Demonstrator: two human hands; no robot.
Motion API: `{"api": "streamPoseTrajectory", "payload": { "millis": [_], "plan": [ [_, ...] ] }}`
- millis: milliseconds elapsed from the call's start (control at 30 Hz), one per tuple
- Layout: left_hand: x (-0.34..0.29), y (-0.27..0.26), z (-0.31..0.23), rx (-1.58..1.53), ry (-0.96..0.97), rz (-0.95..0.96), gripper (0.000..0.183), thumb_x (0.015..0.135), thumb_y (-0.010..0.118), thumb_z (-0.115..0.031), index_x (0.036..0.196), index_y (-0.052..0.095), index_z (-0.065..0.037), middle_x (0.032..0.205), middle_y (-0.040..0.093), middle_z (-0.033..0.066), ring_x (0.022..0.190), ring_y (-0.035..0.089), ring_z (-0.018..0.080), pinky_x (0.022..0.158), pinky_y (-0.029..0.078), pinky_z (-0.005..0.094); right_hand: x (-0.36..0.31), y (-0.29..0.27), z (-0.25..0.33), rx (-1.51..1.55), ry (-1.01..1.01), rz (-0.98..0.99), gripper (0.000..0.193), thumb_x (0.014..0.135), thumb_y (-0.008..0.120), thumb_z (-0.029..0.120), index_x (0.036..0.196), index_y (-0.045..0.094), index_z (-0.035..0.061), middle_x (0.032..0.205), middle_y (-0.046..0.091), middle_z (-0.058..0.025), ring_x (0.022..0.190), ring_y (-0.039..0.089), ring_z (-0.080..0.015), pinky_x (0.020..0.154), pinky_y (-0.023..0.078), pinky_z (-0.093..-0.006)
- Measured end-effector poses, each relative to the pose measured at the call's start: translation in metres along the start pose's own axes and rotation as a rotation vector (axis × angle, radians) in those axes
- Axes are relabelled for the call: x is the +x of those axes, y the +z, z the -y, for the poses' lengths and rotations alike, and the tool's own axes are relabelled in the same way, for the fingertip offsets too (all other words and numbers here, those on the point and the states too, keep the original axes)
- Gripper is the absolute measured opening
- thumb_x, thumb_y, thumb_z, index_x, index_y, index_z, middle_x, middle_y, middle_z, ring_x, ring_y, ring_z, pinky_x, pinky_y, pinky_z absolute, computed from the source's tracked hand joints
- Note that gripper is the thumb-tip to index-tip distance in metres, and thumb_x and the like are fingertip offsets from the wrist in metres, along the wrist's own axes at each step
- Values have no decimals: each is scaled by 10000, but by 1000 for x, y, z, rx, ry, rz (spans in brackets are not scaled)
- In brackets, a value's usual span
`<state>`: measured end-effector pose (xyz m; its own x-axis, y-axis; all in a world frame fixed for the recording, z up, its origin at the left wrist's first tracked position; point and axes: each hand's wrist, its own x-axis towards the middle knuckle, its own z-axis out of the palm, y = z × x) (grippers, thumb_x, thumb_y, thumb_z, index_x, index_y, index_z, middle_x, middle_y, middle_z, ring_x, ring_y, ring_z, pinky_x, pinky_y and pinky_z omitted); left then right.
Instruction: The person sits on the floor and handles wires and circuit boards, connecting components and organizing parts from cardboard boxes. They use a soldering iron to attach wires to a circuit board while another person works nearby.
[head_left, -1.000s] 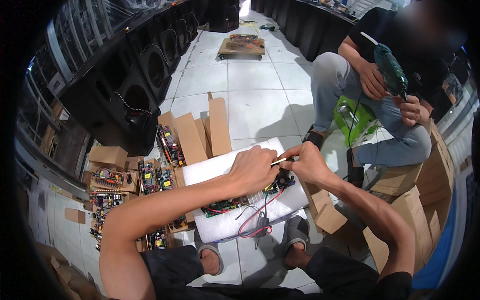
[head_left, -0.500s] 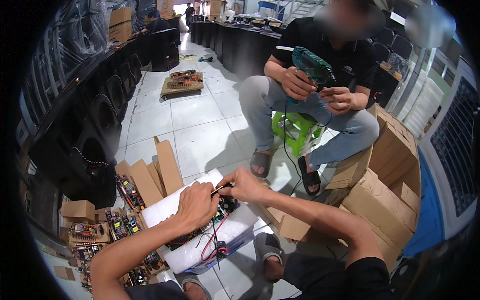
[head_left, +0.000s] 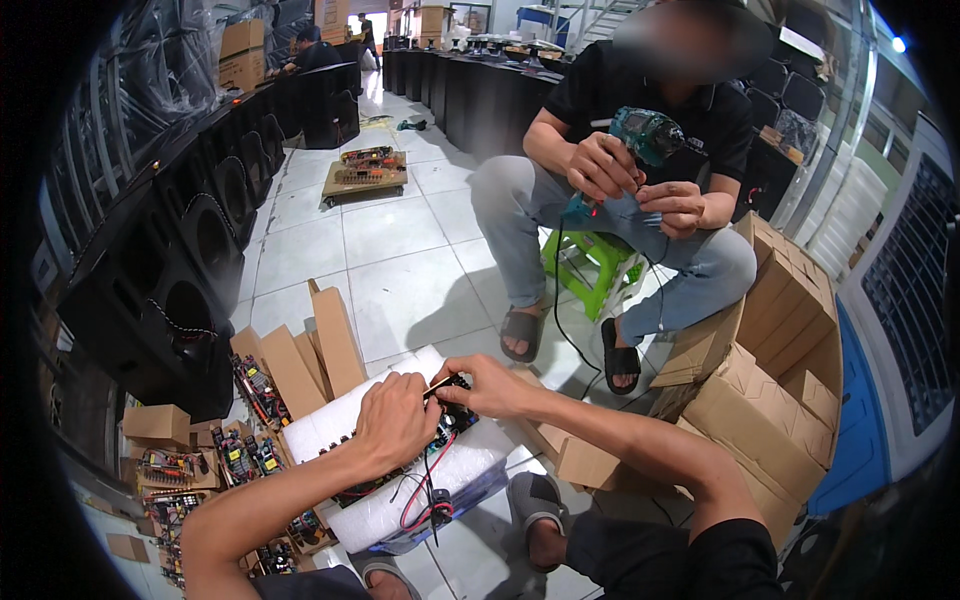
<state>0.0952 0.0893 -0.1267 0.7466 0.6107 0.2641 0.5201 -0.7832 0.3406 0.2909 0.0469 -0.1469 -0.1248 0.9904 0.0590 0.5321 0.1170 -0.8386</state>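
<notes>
A circuit board [head_left: 457, 418] rests between white foam pieces [head_left: 462, 468] on a blue support [head_left: 405, 540] in front of me. My left hand [head_left: 395, 418] is over the board, fingers curled together at its far edge; what they grip is hidden. Beside it, my right hand [head_left: 490, 387] pinches a thin dark strip with a tan edge [head_left: 438, 385]. Red and black wires [head_left: 408, 512] loop from the board over the near foam to a small dark part [head_left: 440, 503].
A co-worker sits opposite on a green stool [head_left: 592, 270], holding a teal power drill [head_left: 645, 135]. Open cardboard boxes [head_left: 765, 420] stand at right. Several circuit boards [head_left: 245, 455] and cardboard lie at left. Black speaker cabinets [head_left: 150, 290] line the left side. A low trolley [head_left: 365, 180] carries boards.
My hands stay close together over the board, with a slight shift of the fingers. The co-worker's drill has moved a little right and down, its tip turned further right.
</notes>
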Motion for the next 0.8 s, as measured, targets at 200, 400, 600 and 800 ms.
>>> {"api": "streamPoseTrajectory", "payload": {
  "millis": [200,400,600,800],
  "plan": [
    [1,0,2,-16,22,-2,208,868,609,-164,867,598,43,868,652,234,886,619,386,797,497,490,1,2,-9,-16,-65,-38,223,899,682,185,1020,707,-1,918,727,-182,865,695,-308,805,516,-393],
    [1,-1,2,-42,8,-1,203,871,614,-166,862,593,36,856,644,228,870,609,390,787,494,498,-2,5,-5,-22,-57,-76,222,891,686,167,1021,708,-11,963,728,-193,906,694,-329,829,516,-399],
    [1,2,6,-65,19,0,204,876,615,-168,860,590,33,849,637,225,850,600,389,779,489,503,-4,6,-4,-25,-61,-98,215,892,679,146,1035,709,-11,969,726,-197,922,692,-326,843,516,-398],
    [2,2,0,-79,-1,10,218,886,613,-184,873,594,33,854,639,224,861,605,393,788,490,500,-4,6,-7,-33,-56,-96,221,898,668,162,1034,702,-9,971,723,-190,923,691,-324,843,518,-395]
  ]
}}
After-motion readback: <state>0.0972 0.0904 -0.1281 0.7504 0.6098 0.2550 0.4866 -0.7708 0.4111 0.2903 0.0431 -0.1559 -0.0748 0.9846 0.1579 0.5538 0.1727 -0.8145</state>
